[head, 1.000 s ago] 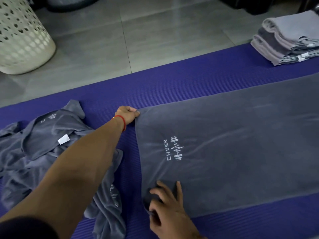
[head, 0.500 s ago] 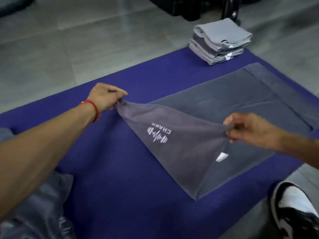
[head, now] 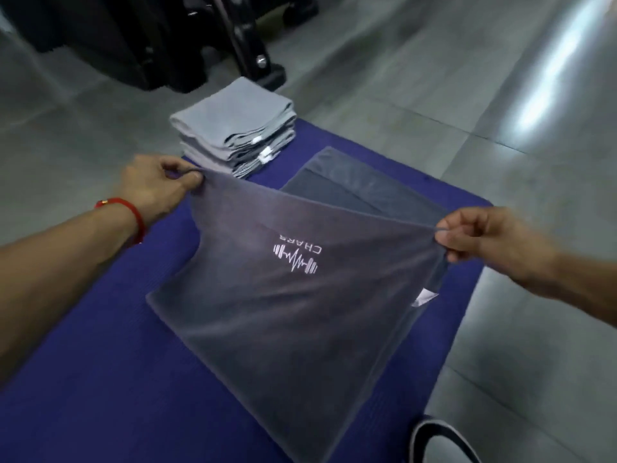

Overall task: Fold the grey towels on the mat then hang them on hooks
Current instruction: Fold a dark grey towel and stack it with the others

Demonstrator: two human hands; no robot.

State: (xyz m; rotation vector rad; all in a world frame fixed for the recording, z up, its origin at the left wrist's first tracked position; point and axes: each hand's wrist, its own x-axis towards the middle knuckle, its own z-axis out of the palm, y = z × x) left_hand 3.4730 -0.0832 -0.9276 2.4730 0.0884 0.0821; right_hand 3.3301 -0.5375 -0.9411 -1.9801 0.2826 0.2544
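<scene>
Grey towel (head: 267, 315), soft, limp, light, half lifted over purple mat (head: 100, 379); left hand (head: 157, 185) and right hand (head: 480, 238) each pinching one corner, best hold. Folded stack (head: 233, 128) beyond.

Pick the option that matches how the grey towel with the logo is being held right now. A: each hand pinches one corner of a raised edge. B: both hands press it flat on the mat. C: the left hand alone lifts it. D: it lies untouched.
A: the left hand and the right hand each pinch a corner of the grey towel, holding that edge up above the purple mat.
</scene>
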